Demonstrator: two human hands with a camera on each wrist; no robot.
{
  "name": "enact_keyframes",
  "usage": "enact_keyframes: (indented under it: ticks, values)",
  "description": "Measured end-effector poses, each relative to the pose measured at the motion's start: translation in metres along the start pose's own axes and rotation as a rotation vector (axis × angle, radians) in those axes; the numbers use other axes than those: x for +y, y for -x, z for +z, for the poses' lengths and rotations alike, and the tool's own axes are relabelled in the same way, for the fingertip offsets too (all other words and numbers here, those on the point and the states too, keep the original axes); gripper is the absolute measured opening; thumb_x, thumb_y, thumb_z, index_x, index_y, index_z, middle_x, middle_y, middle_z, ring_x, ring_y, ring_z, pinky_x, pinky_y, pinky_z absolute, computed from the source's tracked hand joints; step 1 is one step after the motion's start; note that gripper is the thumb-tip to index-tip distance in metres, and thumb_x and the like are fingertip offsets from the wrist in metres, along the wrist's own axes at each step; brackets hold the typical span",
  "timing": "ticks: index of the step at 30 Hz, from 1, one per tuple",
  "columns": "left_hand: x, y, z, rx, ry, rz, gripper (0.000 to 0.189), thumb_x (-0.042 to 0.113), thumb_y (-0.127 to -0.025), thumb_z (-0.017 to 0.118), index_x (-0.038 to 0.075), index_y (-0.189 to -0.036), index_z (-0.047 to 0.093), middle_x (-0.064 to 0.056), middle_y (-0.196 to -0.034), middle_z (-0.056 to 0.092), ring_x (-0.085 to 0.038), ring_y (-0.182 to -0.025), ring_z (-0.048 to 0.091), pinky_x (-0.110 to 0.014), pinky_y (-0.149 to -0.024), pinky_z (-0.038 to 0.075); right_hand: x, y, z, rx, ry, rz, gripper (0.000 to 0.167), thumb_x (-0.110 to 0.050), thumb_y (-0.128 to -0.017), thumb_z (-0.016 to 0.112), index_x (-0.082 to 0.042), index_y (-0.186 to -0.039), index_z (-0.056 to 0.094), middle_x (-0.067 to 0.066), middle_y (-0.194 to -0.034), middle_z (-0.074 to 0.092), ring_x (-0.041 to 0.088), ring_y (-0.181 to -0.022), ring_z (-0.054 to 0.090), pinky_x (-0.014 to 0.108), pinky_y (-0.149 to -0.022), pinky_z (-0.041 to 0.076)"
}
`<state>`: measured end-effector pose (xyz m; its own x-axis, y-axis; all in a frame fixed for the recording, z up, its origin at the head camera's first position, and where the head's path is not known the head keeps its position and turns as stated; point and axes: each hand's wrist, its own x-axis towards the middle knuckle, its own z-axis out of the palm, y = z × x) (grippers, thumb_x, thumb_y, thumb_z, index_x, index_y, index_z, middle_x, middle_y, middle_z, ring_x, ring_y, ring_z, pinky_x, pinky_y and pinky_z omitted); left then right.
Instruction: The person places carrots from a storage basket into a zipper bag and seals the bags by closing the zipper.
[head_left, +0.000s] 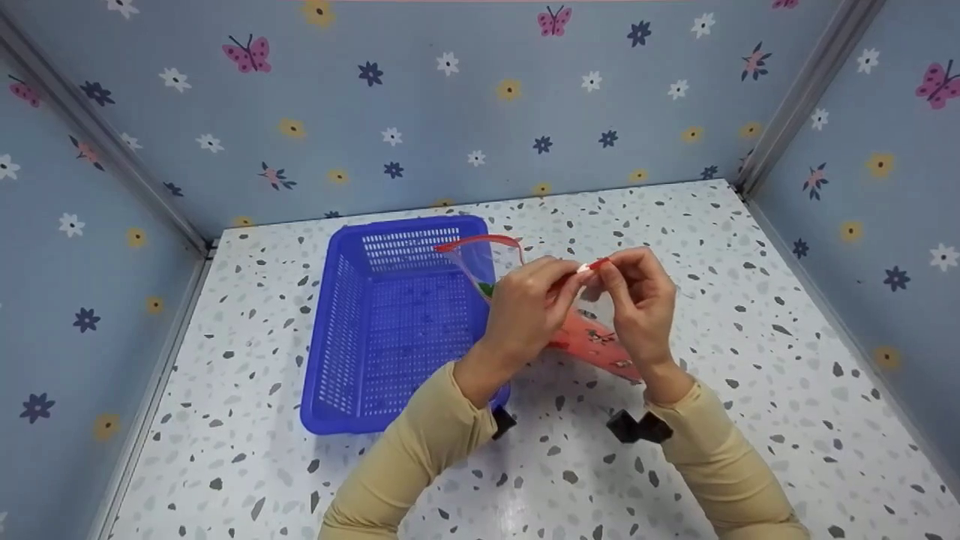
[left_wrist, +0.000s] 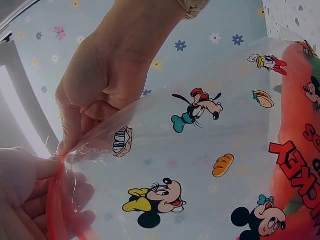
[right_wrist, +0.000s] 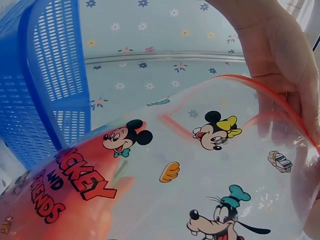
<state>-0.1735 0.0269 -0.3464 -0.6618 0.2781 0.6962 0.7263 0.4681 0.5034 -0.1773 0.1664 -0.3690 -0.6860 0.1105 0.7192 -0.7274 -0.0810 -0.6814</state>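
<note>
Over the basket's right side, both hands are at the mouth of a clear zip bag [head_left: 592, 343] with a red rim [head_left: 480, 239]. My left hand [head_left: 527, 306] pinches the rim beside a small white piece [head_left: 583, 268]. Close by on the right, my right hand [head_left: 645, 304] pinches the rim between thumb and fingers. The mouth gapes to the left of the hands. Cartoon figures, a loaf and red lettering are printed on the bag [left_wrist: 195, 165] in the left wrist view. Red and green show at its far end [right_wrist: 90, 200] in the right wrist view.
A blue plastic basket [head_left: 319, 375] with slotted walls stands left of the hands on a speckled white table [head_left: 750, 420]. Blue panels [head_left: 450, 97] with flowers and butterflies rise behind and at both sides. Black wrist devices [head_left: 639, 427] hang below the sleeves.
</note>
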Motion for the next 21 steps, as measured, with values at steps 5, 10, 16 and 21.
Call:
enact_keyframes:
  ticks: [5, 10, 16, 21]
  values:
    - [-0.004, 0.0, -0.003, 0.017, -0.001, 0.037, 0.019, 0.018, -0.087, 0.058, 0.002, -0.09, 0.068, -0.006, -0.08, 0.065, -0.012, -0.073, 0.061, -0.017, -0.068, 0.047, -0.002, -0.005, -0.002, 0.012, -0.004, -0.015, 0.004, 0.011, -0.086, 0.046, 0.012, -0.084, 0.049, 0.015, -0.067, 0.058, 0.02, -0.054, 0.056, 0.027, -0.052, 0.049]
    - [-0.005, -0.002, -0.007, 0.028, -0.015, 0.055, 0.019, 0.018, -0.087, 0.058, 0.002, -0.089, 0.068, -0.005, -0.08, 0.065, -0.012, -0.072, 0.061, -0.019, -0.066, 0.048, -0.005, -0.01, -0.004, 0.031, 0.016, -0.037, 0.005, 0.011, -0.086, 0.046, 0.011, -0.083, 0.05, 0.015, -0.064, 0.057, 0.02, -0.052, 0.056, 0.028, -0.051, 0.049]
    - [-0.011, 0.0, -0.01, 0.031, -0.009, 0.069, 0.02, 0.02, -0.087, 0.057, 0.003, -0.089, 0.068, -0.005, -0.08, 0.065, -0.012, -0.072, 0.06, -0.02, -0.066, 0.048, -0.008, -0.014, -0.008, 0.057, 0.02, -0.045, 0.004, 0.011, -0.085, 0.047, 0.012, -0.083, 0.05, 0.016, -0.064, 0.057, 0.02, -0.052, 0.056, 0.027, -0.051, 0.048]
    - [-0.02, 0.004, -0.012, 0.053, 0.008, 0.089, 0.018, 0.017, -0.086, 0.059, 0.002, -0.088, 0.068, -0.005, -0.079, 0.065, -0.012, -0.068, 0.059, -0.02, -0.062, 0.047, -0.01, -0.017, -0.012, 0.089, 0.018, -0.045, 0.005, 0.013, -0.085, 0.046, 0.011, -0.082, 0.05, 0.017, -0.063, 0.058, 0.021, -0.051, 0.056, 0.028, -0.051, 0.049]
